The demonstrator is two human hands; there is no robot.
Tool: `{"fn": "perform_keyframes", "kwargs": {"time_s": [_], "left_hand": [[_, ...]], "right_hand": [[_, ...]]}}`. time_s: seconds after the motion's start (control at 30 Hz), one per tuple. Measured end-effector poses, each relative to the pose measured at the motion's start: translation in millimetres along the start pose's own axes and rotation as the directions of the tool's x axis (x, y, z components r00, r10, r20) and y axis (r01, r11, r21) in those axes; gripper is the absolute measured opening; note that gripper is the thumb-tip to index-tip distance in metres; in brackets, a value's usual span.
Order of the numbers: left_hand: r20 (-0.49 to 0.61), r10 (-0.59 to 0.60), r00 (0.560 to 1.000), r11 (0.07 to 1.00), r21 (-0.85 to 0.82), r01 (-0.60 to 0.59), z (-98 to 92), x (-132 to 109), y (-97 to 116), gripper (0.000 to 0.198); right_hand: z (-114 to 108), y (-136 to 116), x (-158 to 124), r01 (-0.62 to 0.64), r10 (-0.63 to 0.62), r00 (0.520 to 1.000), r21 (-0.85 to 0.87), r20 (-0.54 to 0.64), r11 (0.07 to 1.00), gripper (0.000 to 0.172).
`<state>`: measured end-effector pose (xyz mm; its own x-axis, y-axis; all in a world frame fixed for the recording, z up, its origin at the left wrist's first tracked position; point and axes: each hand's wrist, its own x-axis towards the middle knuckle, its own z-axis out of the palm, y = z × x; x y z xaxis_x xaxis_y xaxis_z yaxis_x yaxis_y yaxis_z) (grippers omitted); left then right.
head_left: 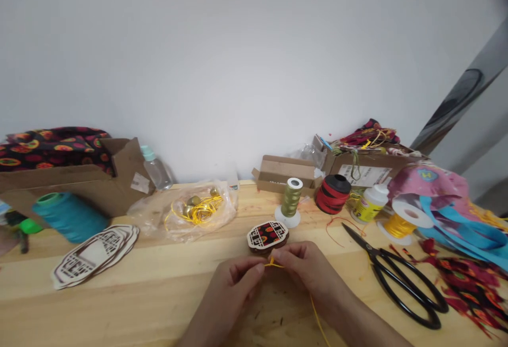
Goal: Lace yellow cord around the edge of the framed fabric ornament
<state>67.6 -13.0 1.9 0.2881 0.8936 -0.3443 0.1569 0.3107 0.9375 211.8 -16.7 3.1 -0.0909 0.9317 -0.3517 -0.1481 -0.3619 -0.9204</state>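
Note:
Between my hands runs a thin yellow cord (316,312), with a small loop or knot at the fingertips. My left hand (239,278) pinches it from the left, thumb pressed to the fingers. From the right, my right hand (304,262) pinches the same cord, and its tail hangs down past the wrist to the bottom edge. Just beyond the fingers lies a small stack of wooden cut-out plaques (268,235) with dark fruit-patterned fabric in the top one. Whether the cord is joined to the stack cannot be seen clearly.
Black-handled scissors (397,278) lie open at right, near fabric scraps (472,289). Behind stand an olive thread spool (292,199), a red spool (332,194), a glue bottle (369,204) and a yellow spool (397,225). Leftward are bells with yellow cord (200,209), wooden frames (93,257) and a teal cone (71,217).

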Motion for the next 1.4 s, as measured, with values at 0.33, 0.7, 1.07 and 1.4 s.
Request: {"fn": "perform_keyframes", "kwargs": {"time_s": [0.33, 0.7, 1.07, 1.4], "left_hand": [[-0.074, 0.234, 0.969, 0.959, 0.182, -0.218, 3.4, -2, 5, 0.013], [-0.117, 0.299, 0.947, 0.935, 0.236, -0.266, 10.3, 3, 0, 0.012], [-0.139, 0.696, 0.705, 0.628, 0.593, -0.504, 7.3, -4, 3, 0.011], [-0.212, 0.429, 0.878, 0.855, 0.408, -0.319, 11.7, -3, 13, 0.01]], "right_hand": [[2, -2, -1, -0.032, 0.033, 0.999, 0.136, -0.005, 0.99, 0.034], [5, 4, 0, -0.033, 0.037, 0.999, 0.254, -0.013, 0.967, 0.041], [6, 9, -1, -0.03, 0.037, 0.999, 0.236, -0.026, 0.971, 0.041], [8, 12, 2, 0.048, -0.043, 0.998, 0.121, -0.041, 0.992, 0.034]]}}
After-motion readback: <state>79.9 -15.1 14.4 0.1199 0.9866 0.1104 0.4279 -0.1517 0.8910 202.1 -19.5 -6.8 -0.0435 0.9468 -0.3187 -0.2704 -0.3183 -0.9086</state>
